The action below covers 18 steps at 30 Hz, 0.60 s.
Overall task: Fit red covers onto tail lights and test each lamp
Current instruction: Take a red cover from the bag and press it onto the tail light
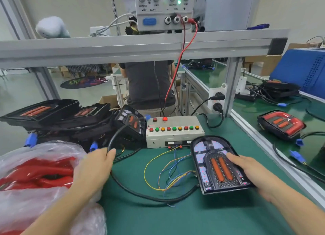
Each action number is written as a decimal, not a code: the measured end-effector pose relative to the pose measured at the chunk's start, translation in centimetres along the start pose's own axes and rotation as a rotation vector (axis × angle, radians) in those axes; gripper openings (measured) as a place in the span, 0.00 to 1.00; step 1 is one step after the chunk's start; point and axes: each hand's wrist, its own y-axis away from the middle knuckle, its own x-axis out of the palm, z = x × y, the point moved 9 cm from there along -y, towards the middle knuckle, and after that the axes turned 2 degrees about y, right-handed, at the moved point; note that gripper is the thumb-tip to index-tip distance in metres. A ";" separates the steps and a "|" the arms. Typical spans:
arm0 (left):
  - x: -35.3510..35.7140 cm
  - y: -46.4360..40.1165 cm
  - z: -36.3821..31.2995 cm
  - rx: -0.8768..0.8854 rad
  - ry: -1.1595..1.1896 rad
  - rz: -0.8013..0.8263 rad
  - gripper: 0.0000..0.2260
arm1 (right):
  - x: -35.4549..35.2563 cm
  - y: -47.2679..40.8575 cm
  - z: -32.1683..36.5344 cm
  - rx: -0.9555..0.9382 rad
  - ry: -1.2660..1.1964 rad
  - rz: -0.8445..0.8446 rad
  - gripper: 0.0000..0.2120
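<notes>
My right hand (249,171) flat on lamp (219,166), fingers straight, together. Lamp flat on mat (175,217), just right of tester box (174,131). My left hand (95,168) left of lamp, fingers curled round black cable (114,134). Bag (35,178) far left holds red covers (40,173), partly veiled by plastic. Lamp stack (58,118) behind bag, details unclear.

There is one view only, from a wide-angle camera worn on the person's head. It looks forward and down over the green bench (175,217), close enough that both forearms enter from the bottom edge. Straight lines bow near the frame's edges. Farther off, it takes in the metal shelf rail (123,46) across the upper half and the power supply (163,7) above it.
</notes>
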 end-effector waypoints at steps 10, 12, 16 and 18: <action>0.1 -1.7 -1.7 0.125 -0.517 0.006 0.24 | 0.2 0.7 -0.9 0.009 0.139 -0.056 0.15; -2.0 -1.1 -1.4 0.224 -0.417 -0.134 0.19 | 0.4 0.6 -0.6 -0.023 0.156 -0.041 0.14; -5.7 -0.6 2.5 0.390 -0.284 -0.202 0.08 | 0.7 0.7 -0.7 -0.057 0.181 -0.040 0.12; -5.3 -0.7 5.6 0.364 -0.307 -0.045 0.11 | 0.7 0.8 -0.6 -0.072 0.189 -0.061 0.12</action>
